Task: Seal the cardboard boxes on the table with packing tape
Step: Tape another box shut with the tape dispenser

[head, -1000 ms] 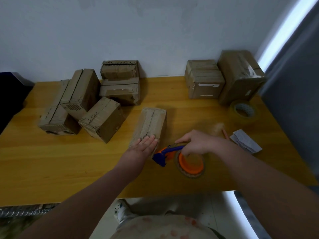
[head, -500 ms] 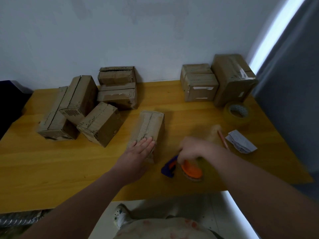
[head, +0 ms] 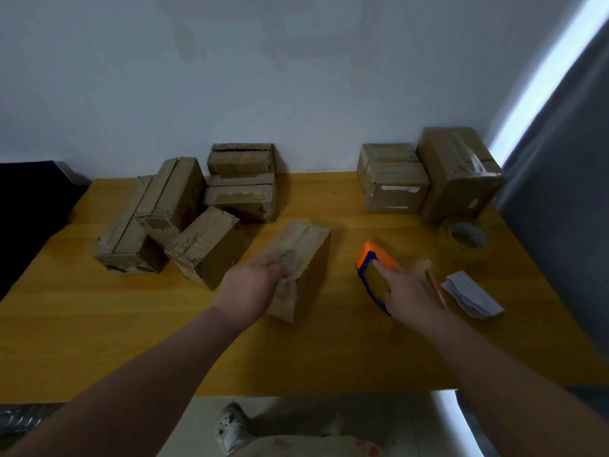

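A small cardboard box (head: 306, 255) lies in the middle of the wooden table (head: 313, 351), its top flaps meeting in a seam. My left hand (head: 250, 285) grips its near left corner, fingers curled over the top edge. My right hand (head: 412, 295) holds an orange and blue tape dispenser (head: 375, 275) lifted off the table just right of the box, its tape roll facing me. A spare roll of clear packing tape (head: 468, 239) lies at the right.
Several unsealed boxes (head: 184, 219) are piled at the back left. Three taped boxes (head: 428, 179) stand at the back right. A folded paper (head: 471, 295) and a pencil (head: 436, 288) lie beside my right hand. A dark object (head: 29, 206) sits at the far left.
My right hand has picked the dispenser up off the table and raised it up and away. My left hand went from lying flat on the box to gripping its near corner.
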